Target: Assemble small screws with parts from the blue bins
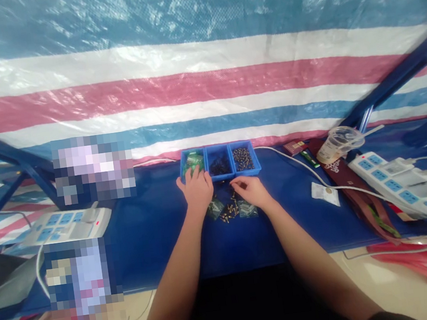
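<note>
— At a blue table (154, 246), before a striped plastic sheet (204, 88), pictured from above with both bare arms stretched toward a blue tray (245, 172) of three compartments.

— Filled with what, from left to right?

— With green packets (196, 158), then black pieces (219, 163), then small metal pieces (243, 159).

— And of the left hand (197, 188)?

— Seen palm down, with fingers loosely spread and slightly bent, reaching over the front wall of the left compartment to the green packets. Not closed round anything that shows.

— Of the right hand (251, 190)?

— Held just in front of the tray, near the middle and right compartments, with thumb and fingertips drawn close together. Too small to tell whether pinching anything.

— And on the table between the arms?

— Scattered in a loose group: gold-coloured pieces (229, 213), between one clear packet (215, 208) on the left and another on the right, beside the right wrist.

— Farther out?

— To the right, a plastic cup (335, 145) with a straw, a small white packet (325, 195) and a white power strip (397, 183) with plugs fitted. To the left, another power strip (104, 220).
</note>
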{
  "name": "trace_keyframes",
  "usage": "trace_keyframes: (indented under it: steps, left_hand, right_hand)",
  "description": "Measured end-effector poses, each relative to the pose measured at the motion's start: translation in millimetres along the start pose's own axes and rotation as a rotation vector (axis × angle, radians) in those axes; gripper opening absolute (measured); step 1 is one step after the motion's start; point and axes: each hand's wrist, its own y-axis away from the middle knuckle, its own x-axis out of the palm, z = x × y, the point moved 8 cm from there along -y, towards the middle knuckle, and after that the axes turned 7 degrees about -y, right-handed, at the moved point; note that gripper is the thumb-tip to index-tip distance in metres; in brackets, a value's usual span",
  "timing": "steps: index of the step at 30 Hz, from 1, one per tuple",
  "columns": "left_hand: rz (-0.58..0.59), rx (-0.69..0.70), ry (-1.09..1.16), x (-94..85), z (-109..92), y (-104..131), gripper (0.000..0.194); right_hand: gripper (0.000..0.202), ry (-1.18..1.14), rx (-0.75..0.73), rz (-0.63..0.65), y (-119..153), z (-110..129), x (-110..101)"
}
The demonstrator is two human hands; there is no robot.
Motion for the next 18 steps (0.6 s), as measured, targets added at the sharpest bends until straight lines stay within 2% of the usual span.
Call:
trace_keyframes:
  steps: [3, 6, 8, 10, 12, 14, 16, 18]
  left_hand:
    - [-0.030, 0.008, 0.018, -4.2, 0.6, 0.3, 0.038]
    - [-0.105, 0.032, 0.054, -17.2, -2.4, 4.1, 0.037]
    - [-0.158, 0.069, 0.089, -27.2, -8.4, 10.1, 0.033]
    - [-0.153, 0.129, 0.146, -30.6, -17.9, 17.7, 0.027]
    - [-0.049, 0.215, 0.196, -22.3, -30.4, 25.7, 0.026]
    - [0.094, 0.276, 0.219, -6.8, -39.9, 33.7, 0.026]
    - [0.220, 0.334, 0.179, 9.6, -46.3, 40.9, 0.025]
    - [0.285, 0.395, 0.116, 20.6, -49.5, 45.8, 0.024]
  right_hand:
    - [0.019, 0.122, -0.012, 0.062, -1.4, -1.7, 0.9]
    - [0.022, 0.207, -0.039, 0.127, -2.1, -2.8, 3.6]
    - [0.024, 0.212, -0.059, 0.144, -1.9, -2.1, 4.0]
    - [0.025, 0.198, -0.068, 0.146, -1.2, -1.1, 3.6]
    - [0.025, 0.185, -0.073, 0.149, 0.0, 0.3, 3.6]
    - [0.024, 0.180, -0.089, 0.151, 1.5, 2.2, 3.7]
    - [0.022, 0.175, -0.106, 0.146, 3.0, 3.5, 3.1]
    - [0.021, 0.163, -0.112, 0.132, 4.2, 3.1, 1.5]
